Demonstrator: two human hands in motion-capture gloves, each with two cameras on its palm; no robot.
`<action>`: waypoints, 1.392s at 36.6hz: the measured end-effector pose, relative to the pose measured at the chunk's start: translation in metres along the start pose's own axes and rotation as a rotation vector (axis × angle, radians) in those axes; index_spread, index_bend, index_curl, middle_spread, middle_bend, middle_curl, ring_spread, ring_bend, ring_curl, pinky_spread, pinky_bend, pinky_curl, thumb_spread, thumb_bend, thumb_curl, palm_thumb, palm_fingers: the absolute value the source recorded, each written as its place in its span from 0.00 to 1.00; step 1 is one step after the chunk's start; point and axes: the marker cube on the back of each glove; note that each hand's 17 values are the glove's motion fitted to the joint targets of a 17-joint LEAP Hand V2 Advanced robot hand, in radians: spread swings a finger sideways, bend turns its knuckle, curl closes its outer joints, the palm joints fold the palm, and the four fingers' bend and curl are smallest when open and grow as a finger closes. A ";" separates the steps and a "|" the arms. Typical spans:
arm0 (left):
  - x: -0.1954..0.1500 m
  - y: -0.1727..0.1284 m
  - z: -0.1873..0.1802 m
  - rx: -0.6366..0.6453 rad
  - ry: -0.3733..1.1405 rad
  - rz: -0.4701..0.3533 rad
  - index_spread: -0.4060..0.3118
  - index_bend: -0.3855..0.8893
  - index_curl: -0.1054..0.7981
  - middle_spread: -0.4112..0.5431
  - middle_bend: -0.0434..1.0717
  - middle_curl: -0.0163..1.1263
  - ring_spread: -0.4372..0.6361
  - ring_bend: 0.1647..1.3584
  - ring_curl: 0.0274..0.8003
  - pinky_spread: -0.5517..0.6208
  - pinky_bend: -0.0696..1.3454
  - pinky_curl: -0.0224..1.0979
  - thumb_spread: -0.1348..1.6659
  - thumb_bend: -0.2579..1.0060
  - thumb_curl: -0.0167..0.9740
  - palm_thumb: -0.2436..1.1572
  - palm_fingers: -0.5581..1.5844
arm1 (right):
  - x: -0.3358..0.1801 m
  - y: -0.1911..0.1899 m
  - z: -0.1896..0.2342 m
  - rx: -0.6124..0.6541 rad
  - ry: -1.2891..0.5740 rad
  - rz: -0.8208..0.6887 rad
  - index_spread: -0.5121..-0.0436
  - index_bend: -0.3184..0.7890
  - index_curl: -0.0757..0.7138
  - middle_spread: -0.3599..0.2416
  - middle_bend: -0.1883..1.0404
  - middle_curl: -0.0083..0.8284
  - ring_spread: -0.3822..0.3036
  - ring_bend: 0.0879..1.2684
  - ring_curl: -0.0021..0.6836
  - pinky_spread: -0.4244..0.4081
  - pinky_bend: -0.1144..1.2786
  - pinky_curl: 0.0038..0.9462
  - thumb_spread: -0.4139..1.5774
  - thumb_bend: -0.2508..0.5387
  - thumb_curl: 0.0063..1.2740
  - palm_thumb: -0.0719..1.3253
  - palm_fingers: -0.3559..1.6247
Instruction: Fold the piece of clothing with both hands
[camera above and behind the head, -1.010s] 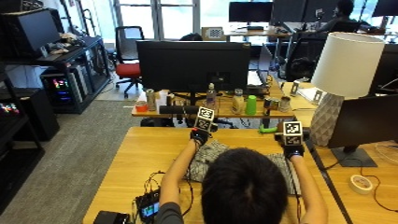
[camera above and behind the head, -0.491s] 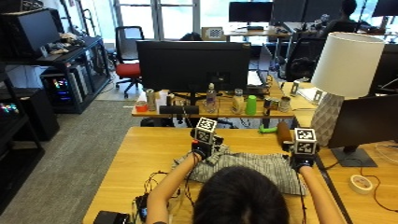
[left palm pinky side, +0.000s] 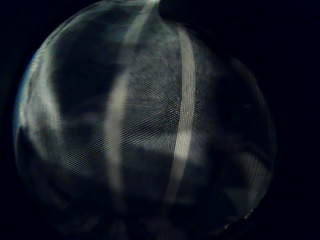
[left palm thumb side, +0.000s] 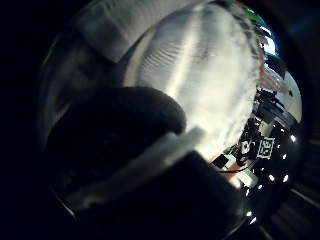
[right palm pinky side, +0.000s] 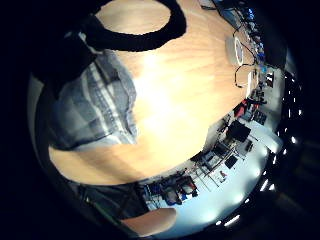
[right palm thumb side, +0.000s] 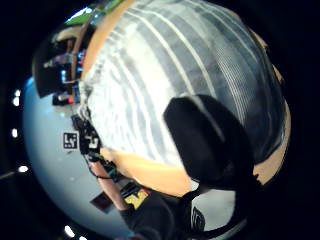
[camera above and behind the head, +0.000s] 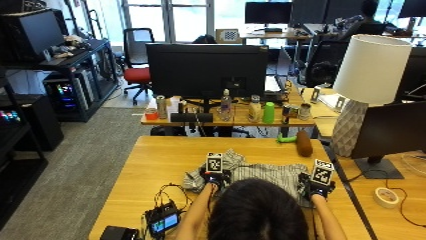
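Striped grey-and-white garment (camera above and behind the head: 266, 174) spread flat on the wooden desk (camera above and behind the head: 166, 160), just beyond the person's head, with a bunched sleeve or corner trailing off past the left hand. Wider and flatter than a second ago, when gathered closer between the hands; drawn out sideways since then. Left hand (camera above and behind the head: 214, 176) at the cloth's left part, right hand (camera above and behind the head: 318, 186) at its right edge, now further apart than before. Left thumb side palm view filled with pale striped fabric and a dark thumb (left palm thumb side: 120, 125) curled over it: cloth pinched in that hand. Right thumb side palm view showing a gloved thumb (right palm thumb side: 205, 140) lying on the stripes, fabric under it and bare desk beside: likely pinching the edge too, though less plain. Judged a smoothing and straightening step, done or nearly so; no fold yet visible. Small screen device (camera above and behind the head: 163, 221) with cables near the left forearm, tape roll (camera above and behind the head: 387, 197) well to the right.
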 end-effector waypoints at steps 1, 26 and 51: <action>-0.001 -0.001 0.003 -0.013 -0.005 -0.001 0.40 0.33 0.36 0.63 0.17 0.23 0.73 0.36 0.45 0.80 0.57 0.38 0.68 0.14 0.13 0.10 0.22 | 0.000 0.000 0.002 -0.014 0.009 0.010 0.24 0.30 0.21 0.59 0.25 0.44 0.55 0.43 0.61 0.63 0.65 0.45 0.83 0.27 0.13 0.40 0.33; 0.000 0.000 0.008 -0.063 -0.051 -0.035 0.35 0.37 0.29 0.70 0.19 0.23 0.89 0.37 0.38 0.89 0.59 0.35 0.61 0.15 0.11 0.10 0.22 | -0.031 -0.009 0.006 0.079 0.045 -0.038 0.35 0.34 0.20 0.54 0.40 0.47 0.33 0.59 0.62 0.25 0.72 0.41 0.81 0.44 0.24 0.70 0.66; 0.004 0.014 -0.001 -0.026 -0.011 0.047 0.36 0.37 0.29 0.71 0.19 0.24 0.89 0.39 0.36 0.87 0.61 0.34 0.61 0.16 0.13 0.12 0.24 | -0.023 0.005 -0.011 0.033 0.034 -0.118 0.58 0.44 0.44 0.39 0.43 0.56 0.23 0.57 0.67 0.13 0.58 0.41 0.68 0.42 0.30 0.88 0.84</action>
